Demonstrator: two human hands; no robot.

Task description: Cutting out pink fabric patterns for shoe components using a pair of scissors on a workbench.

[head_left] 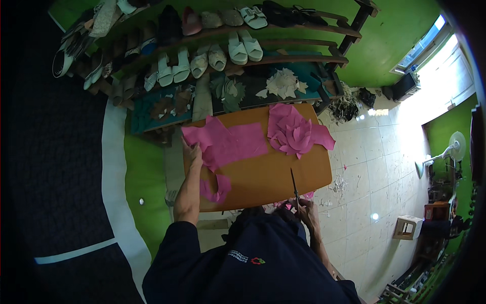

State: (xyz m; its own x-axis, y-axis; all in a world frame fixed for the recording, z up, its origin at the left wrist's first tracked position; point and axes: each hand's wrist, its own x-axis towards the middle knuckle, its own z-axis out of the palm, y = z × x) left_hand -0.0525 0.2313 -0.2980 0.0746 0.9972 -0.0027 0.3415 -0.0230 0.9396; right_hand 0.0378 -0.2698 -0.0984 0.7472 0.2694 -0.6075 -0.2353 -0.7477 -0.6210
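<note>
My left hand [192, 152] is closed on the left edge of a pink sheet of thin, leather-like material [237, 144], which lies creased on a brown table [263, 182]. My right hand [307, 212] grips a pair of scissors [295, 186] at the table's near edge, blades pointing away from me. Farther right on the tabletop, a pile of pink leaf-shaped cut pieces [293, 136] rests on more pink material. A curved pink offcut [216, 189] lies near my left forearm.
Wooden racks with several shoes and sandals [238, 50] stand beyond the table. Below them, a bench carries cream cut pieces [284, 83] and green ones [228, 92]. Scraps litter the tiled floor [362, 187] at right, where a white stool [407, 227] and a fan [456, 147] stand.
</note>
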